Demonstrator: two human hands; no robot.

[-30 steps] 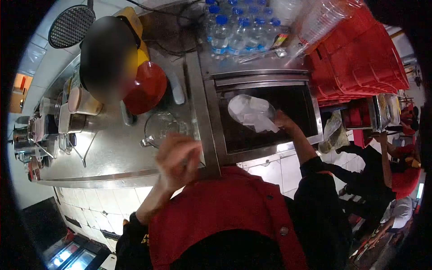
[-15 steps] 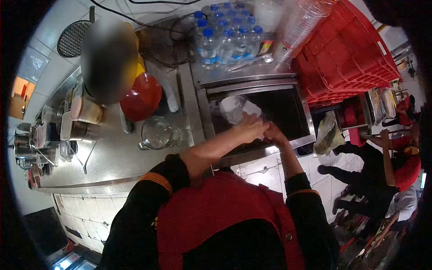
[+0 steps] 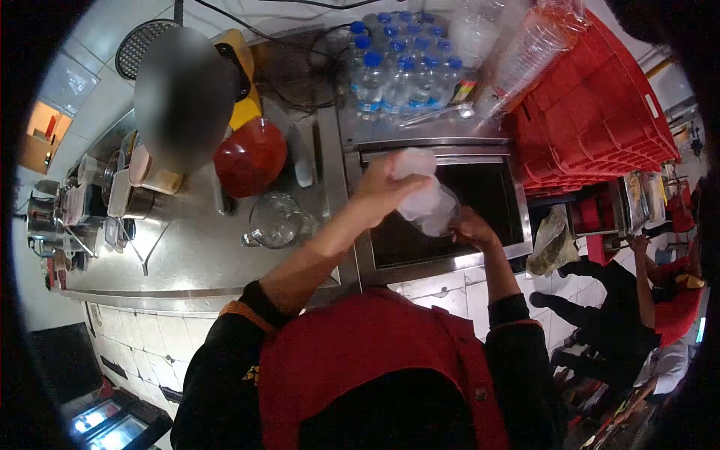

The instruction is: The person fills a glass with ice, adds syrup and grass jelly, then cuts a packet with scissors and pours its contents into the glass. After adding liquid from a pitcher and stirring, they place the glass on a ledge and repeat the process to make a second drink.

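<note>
My left hand [image 3: 382,191] is wrapped round a whitish translucent plastic cup [image 3: 421,193], its thumb lying across the side. The cup is tilted over the dark sunken bay with a steel frame [image 3: 491,187], and its wide clear end points down and right. At that clear end, my right hand [image 3: 474,229] has its fingers curled in right at the rim; shadow partly hides them. Left of the bay, a glass jug [image 3: 276,221] stands on the steel counter [image 3: 199,251], with a red bowl [image 3: 251,157] behind it.
Bottled water [image 3: 405,71] with blue caps stands behind the bay, a metal utensil [image 3: 442,112] before it. Red crates [image 3: 592,105] and wrapped stacked cups [image 3: 525,67] are at the right. Containers [image 3: 154,172] line the counter's left. Another person [image 3: 660,300] stands far right.
My hands were close together over the bay and are now apart. The left has lifted the cup up and left, tilting it; the right has moved slightly right. The whole view has shifted a little.
</note>
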